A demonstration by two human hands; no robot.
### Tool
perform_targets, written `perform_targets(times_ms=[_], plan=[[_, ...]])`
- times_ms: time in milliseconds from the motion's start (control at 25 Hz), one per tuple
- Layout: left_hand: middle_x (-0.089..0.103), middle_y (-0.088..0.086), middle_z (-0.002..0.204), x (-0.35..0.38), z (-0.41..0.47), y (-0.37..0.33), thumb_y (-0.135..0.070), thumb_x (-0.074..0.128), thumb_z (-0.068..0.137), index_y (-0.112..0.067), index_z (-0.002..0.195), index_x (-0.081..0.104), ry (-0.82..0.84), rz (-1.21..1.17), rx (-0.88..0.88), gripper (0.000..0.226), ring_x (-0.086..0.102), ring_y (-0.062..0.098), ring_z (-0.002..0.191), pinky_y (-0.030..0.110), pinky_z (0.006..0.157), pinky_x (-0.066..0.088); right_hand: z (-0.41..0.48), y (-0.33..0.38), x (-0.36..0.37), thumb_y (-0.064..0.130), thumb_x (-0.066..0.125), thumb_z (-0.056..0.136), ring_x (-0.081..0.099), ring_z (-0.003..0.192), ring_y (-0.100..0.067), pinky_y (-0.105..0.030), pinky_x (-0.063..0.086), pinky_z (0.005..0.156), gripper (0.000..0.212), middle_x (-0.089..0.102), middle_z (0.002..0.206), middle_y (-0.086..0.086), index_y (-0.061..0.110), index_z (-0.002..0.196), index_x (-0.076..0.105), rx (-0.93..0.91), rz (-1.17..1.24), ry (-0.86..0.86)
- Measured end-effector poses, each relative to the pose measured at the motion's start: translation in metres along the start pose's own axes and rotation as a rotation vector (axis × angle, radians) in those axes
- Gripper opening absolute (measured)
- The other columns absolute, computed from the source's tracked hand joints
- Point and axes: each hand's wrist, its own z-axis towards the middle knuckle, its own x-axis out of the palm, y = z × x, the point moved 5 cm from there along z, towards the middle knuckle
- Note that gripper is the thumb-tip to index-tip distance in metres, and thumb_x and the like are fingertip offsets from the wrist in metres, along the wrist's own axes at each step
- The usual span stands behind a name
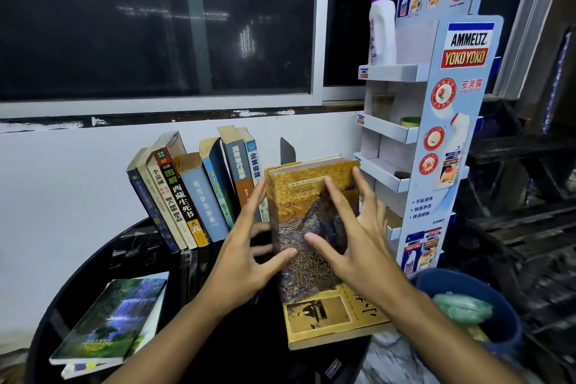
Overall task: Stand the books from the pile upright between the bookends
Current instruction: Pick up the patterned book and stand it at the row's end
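A thick golden-covered book (299,196) stands upright on the black round table (243,337), at the right end of a row of leaning books (199,193). My left hand (246,256) grips its spine side, thumb on the cover and fingers behind. My right hand (352,243) lies spread on the cover and its right edge. A black bookend (287,150) rises just behind the book. The other bookend is hidden. Beneath the book's foot a yellow book (330,318) lies flat. A green-covered book (115,321) lies flat at the front left on top of another.
A white cardboard display rack (436,140) stands close on the right, with a white bottle (381,28) on its top shelf. A blue bucket (498,330) sits below it, beside the table. A white wall and a dark window lie behind the books.
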Motion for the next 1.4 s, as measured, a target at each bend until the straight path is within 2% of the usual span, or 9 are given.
perform_targets(times_ms=[280, 520, 760, 880, 1000, 1160, 1280, 1320, 1400], plan=[[0.03, -0.041, 0.152, 0.006, -0.016, -0.007, -0.013, 0.08, 0.084, -0.058, 0.153, 0.014, -0.006, -0.048, 0.023, 0.106, 0.055, 0.001, 0.129, 0.026, 0.096, 0.056, -0.005, 0.022, -0.009, 0.072, 0.067, 0.078, -0.023, 0.151, -0.01, -0.06, 0.015, 0.122, 0.11, -0.035, 0.156, 0.026, 0.059, 0.15, -0.015, 0.107, 0.16, 0.138], [0.033, -0.039, 0.152, 0.02, -0.026, -0.014, -0.031, 0.082, 0.079, -0.062, 0.151, 0.016, -0.012, -0.015, 0.029, 0.102, 0.05, 0.001, 0.133, 0.028, 0.091, 0.059, -0.004, 0.023, -0.026, 0.064, 0.078, 0.072, 0.001, 0.154, -0.01, -0.056, 0.035, 0.116, 0.111, -0.016, 0.164, 0.024, 0.065, 0.149, -0.003, 0.099, 0.308, 0.139], [0.037, -0.037, 0.148, 0.038, -0.032, -0.025, -0.013, 0.079, 0.086, -0.054, 0.153, 0.025, -0.015, -0.007, 0.062, 0.096, 0.05, 0.003, 0.132, 0.026, 0.088, 0.06, -0.007, 0.019, -0.042, 0.019, 0.074, 0.091, 0.028, 0.144, 0.008, -0.038, 0.057, 0.096, 0.085, 0.028, 0.159, 0.021, 0.055, 0.15, 0.024, -0.008, 0.533, 0.244], [0.04, -0.03, 0.149, 0.053, -0.03, -0.028, -0.005, 0.077, 0.087, -0.046, 0.154, 0.029, -0.005, -0.017, 0.07, 0.092, 0.05, 0.005, 0.131, 0.025, 0.084, 0.061, -0.007, 0.009, -0.051, 0.014, 0.067, 0.095, 0.029, 0.145, 0.003, -0.043, 0.057, 0.096, 0.08, 0.03, 0.159, 0.023, 0.052, 0.151, 0.025, -0.028, 0.609, 0.331], [0.035, -0.033, 0.151, 0.069, -0.023, -0.028, -0.013, 0.078, 0.087, -0.056, 0.152, 0.026, 0.043, -0.035, 0.027, 0.094, 0.045, 0.0, 0.135, 0.025, 0.086, 0.06, -0.009, -0.001, -0.061, 0.014, 0.063, 0.098, 0.035, 0.145, -0.007, -0.046, 0.044, 0.112, 0.076, 0.036, 0.156, 0.019, 0.047, 0.153, 0.023, -0.044, 0.578, 0.356], [0.031, -0.037, 0.152, 0.083, -0.019, -0.022, -0.032, 0.08, 0.085, -0.067, 0.148, 0.016, 0.077, -0.026, -0.038, 0.096, 0.037, -0.005, 0.14, 0.03, 0.098, 0.056, -0.009, 0.0, -0.066, 0.026, 0.071, 0.093, 0.053, 0.128, -0.002, -0.047, 0.053, 0.1, 0.069, 0.059, 0.126, 0.027, 0.048, 0.144, 0.03, 0.01, 0.42, 0.223], [0.034, -0.026, 0.158, 0.087, -0.017, -0.016, -0.047, 0.081, 0.081, -0.066, 0.15, 0.006, 0.086, 0.026, -0.083, 0.103, 0.035, -0.003, 0.144, 0.043, 0.11, 0.047, -0.008, 0.014, -0.063, 0.047, 0.077, 0.084, 0.061, 0.107, 0.005, -0.03, 0.056, 0.09, 0.068, 0.062, 0.11, 0.026, 0.047, 0.136, 0.033, 0.036, 0.232, 0.058], [0.035, -0.025, 0.158, 0.087, -0.017, -0.015, -0.045, 0.082, 0.081, -0.064, 0.151, 0.006, 0.079, 0.013, -0.091, 0.104, 0.035, -0.004, 0.143, 0.039, 0.109, 0.049, -0.008, 0.019, -0.062, 0.047, 0.077, 0.083, 0.063, 0.099, 0.005, -0.027, 0.057, 0.084, 0.069, 0.063, 0.106, 0.024, 0.044, 0.136, 0.033, 0.03, 0.191, 0.008], [0.037, -0.024, 0.155, 0.088, -0.018, -0.017, -0.038, 0.083, 0.082, -0.059, 0.152, 0.009, 0.073, -0.009, -0.096, 0.104, 0.038, -0.011, 0.138, 0.016, 0.102, 0.049, -0.008, 0.024, -0.061, 0.041, 0.077, 0.086, 0.066, 0.088, -0.001, -0.031, 0.06, 0.076, 0.065, 0.067, 0.1, 0.014, 0.039, 0.136, 0.036, 0.009, 0.154, -0.072]])
